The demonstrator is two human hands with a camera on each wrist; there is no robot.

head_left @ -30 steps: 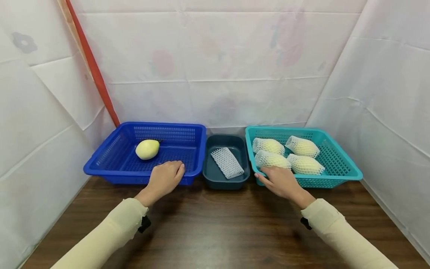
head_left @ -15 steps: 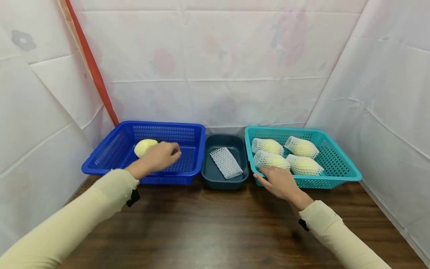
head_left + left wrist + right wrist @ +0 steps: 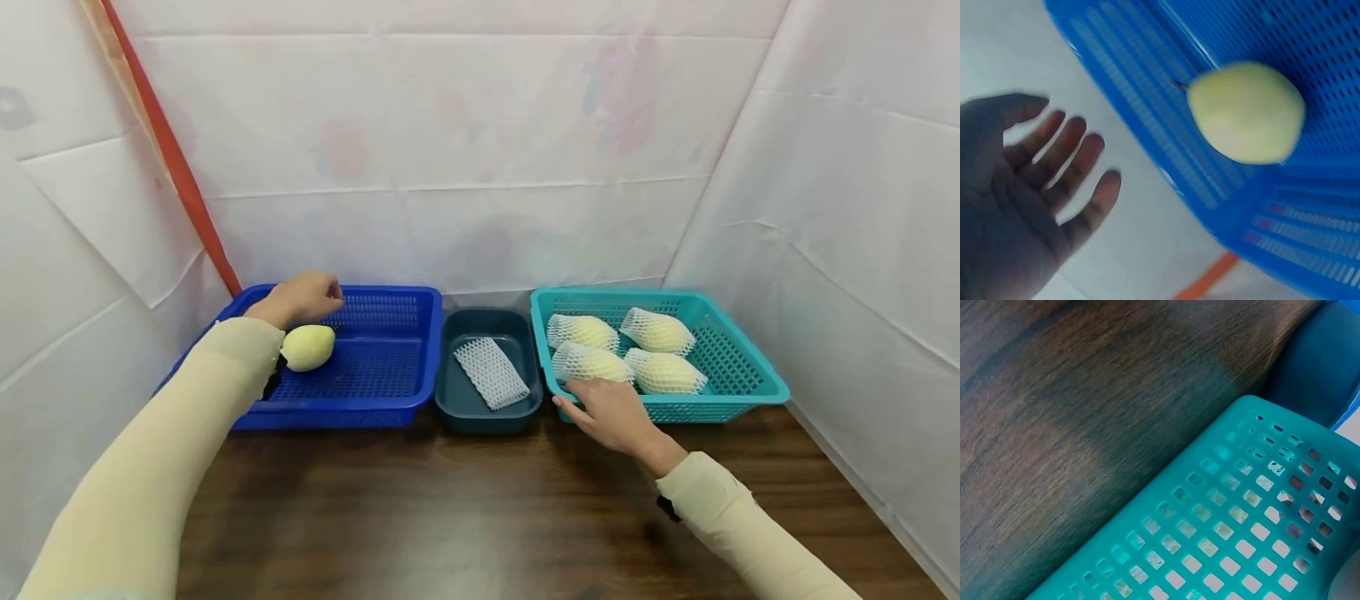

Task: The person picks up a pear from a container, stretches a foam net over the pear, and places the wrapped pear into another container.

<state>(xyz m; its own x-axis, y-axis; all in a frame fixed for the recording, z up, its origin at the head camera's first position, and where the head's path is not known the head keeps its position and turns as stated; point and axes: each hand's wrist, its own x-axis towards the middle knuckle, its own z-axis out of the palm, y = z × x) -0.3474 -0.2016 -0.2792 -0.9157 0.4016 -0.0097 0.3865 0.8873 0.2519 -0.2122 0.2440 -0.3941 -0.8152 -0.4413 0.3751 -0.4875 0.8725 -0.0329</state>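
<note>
My left hand (image 3: 300, 297) hovers over the left back part of the blue basket (image 3: 322, 417), near a pale yellow pear (image 3: 310, 347) lying inside. In the left wrist view its fingers (image 3: 1079, 156) hang loosely bent with nothing in them; the pear (image 3: 1247, 112) with its dark stem lies apart from them. My right hand (image 3: 615, 414) holds the near left corner of the teal basket (image 3: 738, 408), thumb outside the rim and fingers over it. Right behind those fingers lie several pears (image 3: 592, 364) in white foam nets. The right wrist view shows mostly the teal basket's perforated side (image 3: 1229, 531).
Between the baskets stands a small dark blue-green bin (image 3: 487, 425) with a flat white foam net (image 3: 491, 372) in it. All three containers sit on a dark wood table (image 3: 420, 508). White cloth walls (image 3: 465, 125) close in the back and both sides.
My left hand has left the blue basket's front rim and moved back and left, past the pear. The right hand keeps its place at the teal basket. The head view has shifted slightly.
</note>
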